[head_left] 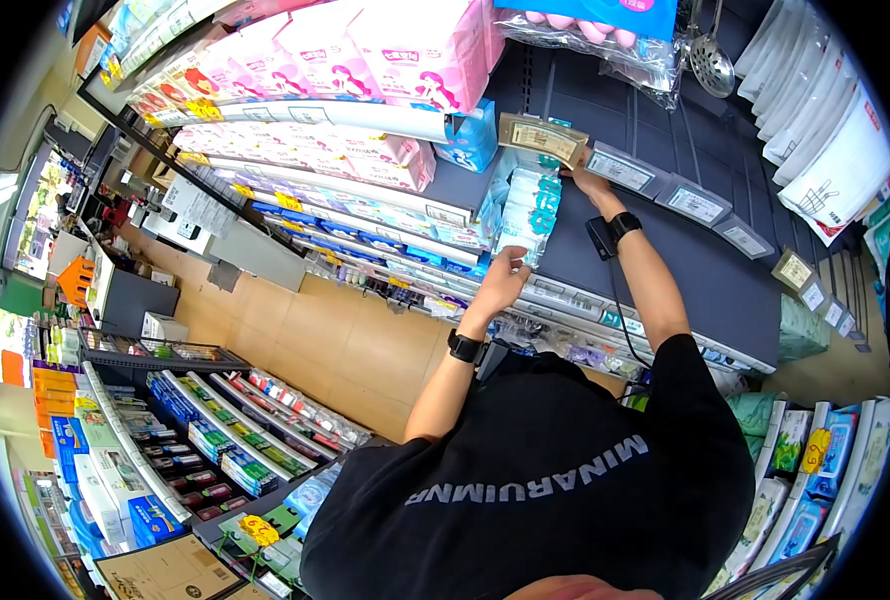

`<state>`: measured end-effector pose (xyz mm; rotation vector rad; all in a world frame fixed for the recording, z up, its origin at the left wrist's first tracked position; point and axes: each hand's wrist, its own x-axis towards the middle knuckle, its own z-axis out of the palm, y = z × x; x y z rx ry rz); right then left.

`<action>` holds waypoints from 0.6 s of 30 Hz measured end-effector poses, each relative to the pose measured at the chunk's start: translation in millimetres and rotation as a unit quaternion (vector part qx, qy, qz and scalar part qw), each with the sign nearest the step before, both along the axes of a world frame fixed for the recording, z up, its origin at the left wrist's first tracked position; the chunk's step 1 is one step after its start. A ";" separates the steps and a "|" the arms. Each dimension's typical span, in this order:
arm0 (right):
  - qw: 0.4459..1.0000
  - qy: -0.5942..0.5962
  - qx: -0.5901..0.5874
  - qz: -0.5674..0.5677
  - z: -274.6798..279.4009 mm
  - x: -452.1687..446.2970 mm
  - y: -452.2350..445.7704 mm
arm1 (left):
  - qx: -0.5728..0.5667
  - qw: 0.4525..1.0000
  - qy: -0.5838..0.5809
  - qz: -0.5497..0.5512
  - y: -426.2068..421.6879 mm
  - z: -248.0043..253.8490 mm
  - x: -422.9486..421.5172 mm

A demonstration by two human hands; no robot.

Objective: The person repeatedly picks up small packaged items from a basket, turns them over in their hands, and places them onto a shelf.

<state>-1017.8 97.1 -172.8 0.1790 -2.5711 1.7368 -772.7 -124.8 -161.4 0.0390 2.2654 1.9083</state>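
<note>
A row of white and teal packets (532,205) stands on a dark grey shelf (655,275), beside blue and pink packs. My left hand (504,280) is at the near end of the row, its fingers bent against the front packet. Further back, my right hand (587,180) reaches in along the right side of the row, below the price tags; its fingertips are partly hidden, and what they touch cannot be made out. Both wrists wear black bands.
Pink packs (415,55) fill the upper shelf at left. Price tag holders (620,170) jut out above my right hand. A metal ladle (712,65) and white bags (830,150) hang at upper right. Another stocked shelf (235,430) stands at lower left.
</note>
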 end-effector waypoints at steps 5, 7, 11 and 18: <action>0.997 -0.054 -0.056 0.031 10.8 14.1 -8.0 | 0.000 1.000 -0.004 -0.003 -1.5 2.9 -1.1; 0.996 -0.077 -0.035 0.021 19.4 19.8 -10.6 | 0.000 1.000 -0.004 -0.002 -1.6 -1.0 -2.1; 0.994 -0.033 0.100 0.015 26.6 28.3 -15.9 | 0.003 1.000 -0.008 -0.005 -0.9 4.5 -1.1; 0.991 -0.004 0.135 0.007 15.5 23.0 -12.2 | 0.009 1.000 -0.022 -0.011 -1.7 13.9 1.4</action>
